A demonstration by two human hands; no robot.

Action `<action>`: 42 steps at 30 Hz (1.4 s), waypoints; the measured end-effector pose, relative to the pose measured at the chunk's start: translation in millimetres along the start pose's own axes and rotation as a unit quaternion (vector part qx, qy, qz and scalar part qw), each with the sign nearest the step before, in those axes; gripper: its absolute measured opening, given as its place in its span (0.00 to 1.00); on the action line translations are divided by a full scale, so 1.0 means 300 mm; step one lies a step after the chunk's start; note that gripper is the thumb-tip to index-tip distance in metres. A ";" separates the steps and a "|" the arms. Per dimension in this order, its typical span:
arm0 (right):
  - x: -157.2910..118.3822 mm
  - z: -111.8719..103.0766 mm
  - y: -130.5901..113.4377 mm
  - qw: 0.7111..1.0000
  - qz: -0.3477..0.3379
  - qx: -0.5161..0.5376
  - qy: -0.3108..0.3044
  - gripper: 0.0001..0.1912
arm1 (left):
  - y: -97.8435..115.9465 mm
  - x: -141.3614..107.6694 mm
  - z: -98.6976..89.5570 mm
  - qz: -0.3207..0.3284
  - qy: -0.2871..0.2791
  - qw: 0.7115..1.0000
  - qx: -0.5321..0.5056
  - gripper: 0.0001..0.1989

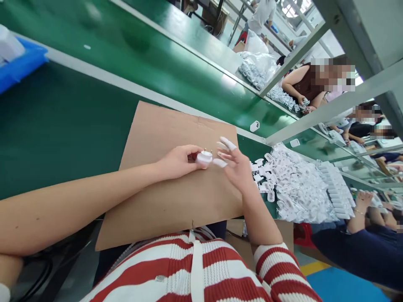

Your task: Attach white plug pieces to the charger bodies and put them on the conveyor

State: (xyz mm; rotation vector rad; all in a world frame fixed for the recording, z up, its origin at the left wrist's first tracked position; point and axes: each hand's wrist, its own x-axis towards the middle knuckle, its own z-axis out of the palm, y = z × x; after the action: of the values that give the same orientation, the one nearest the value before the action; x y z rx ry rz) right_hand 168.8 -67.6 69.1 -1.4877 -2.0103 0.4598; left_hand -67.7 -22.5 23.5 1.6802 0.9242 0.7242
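Above the cardboard (166, 205), at the middle of the clock, the left hand (181, 162) pinches the plug (204, 159) between thumb and fingers, its pins toward twelve. Just beside, at three o'clock, the right hand (239, 168) has its fingers spread and released; whether its thumb touches the plug, one cannot tell. Farther at three lie white parts (299, 188).

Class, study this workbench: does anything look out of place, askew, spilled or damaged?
Mildly: the cardboard sheet overhangs the near edge of the green bench, and white plastic pieces lie in a loose heap on the right, untidy rather than clearly spilled. No damage shows on the held plug.
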 end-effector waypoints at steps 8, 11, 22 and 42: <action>-0.071 -0.177 0.189 0.933 0.176 -0.310 -0.053 0.15 | -0.018 0.374 -0.263 -0.068 0.236 0.960 0.132 0.24; -0.078 -0.152 0.188 0.936 0.181 -0.293 -0.078 0.12 | -0.065 0.510 -0.356 -0.057 0.277 0.946 0.161 0.24; -0.025 -0.144 0.225 0.918 0.231 0.257 0.197 0.15 | 0.054 0.444 -0.068 0.020 0.221 0.924 0.311 0.32; -0.017 -0.022 0.120 0.965 0.093 0.161 0.184 0.13 | -0.004 0.143 0.178 0.053 0.055 0.995 0.070 0.22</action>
State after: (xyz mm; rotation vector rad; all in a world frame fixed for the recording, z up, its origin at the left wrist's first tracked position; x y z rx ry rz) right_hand 200.9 -61.5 51.6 -1.4372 -1.4406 0.5159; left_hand -1.7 -12.0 8.6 1.8394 0.9863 0.8465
